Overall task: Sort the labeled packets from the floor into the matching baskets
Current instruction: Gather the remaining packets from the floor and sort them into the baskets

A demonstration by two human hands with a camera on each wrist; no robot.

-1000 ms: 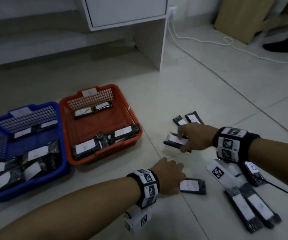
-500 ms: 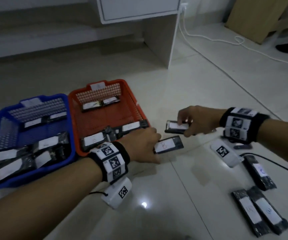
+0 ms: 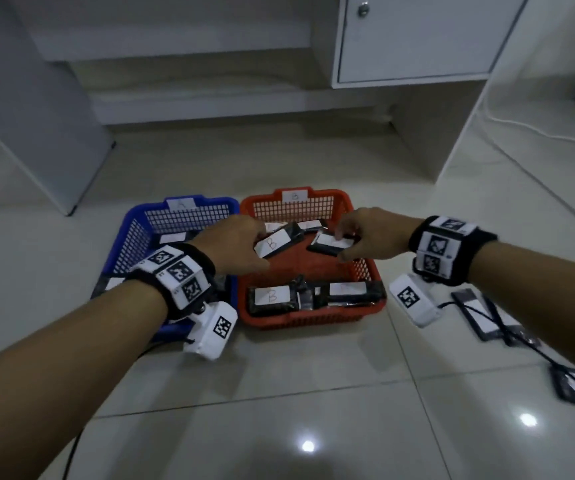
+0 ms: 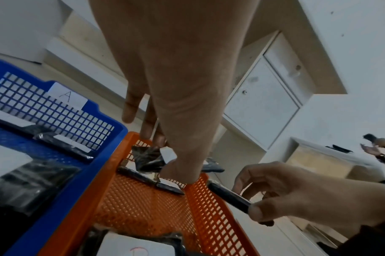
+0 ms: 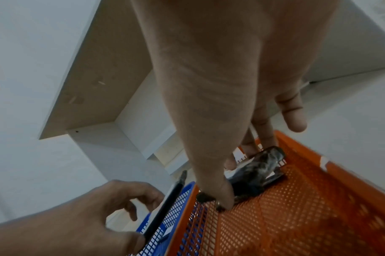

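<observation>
Pale floor tiles (image 3: pixel 313 375) carry a blue basket (image 3: pixel 133 230) tagged A beside an orange basket (image 3: pixel 365 275) tagged B. Over the orange one, the left hand (image 3: pixel 234 244) pinches a B packet (image 3: pixel 274 244) and the right hand (image 3: pixel 369 237) grips another packet (image 3: pixel 331 244), apparently held low for dropping in. More packets (image 3: pixel 480 313) lie at the floor's right edge.
</observation>
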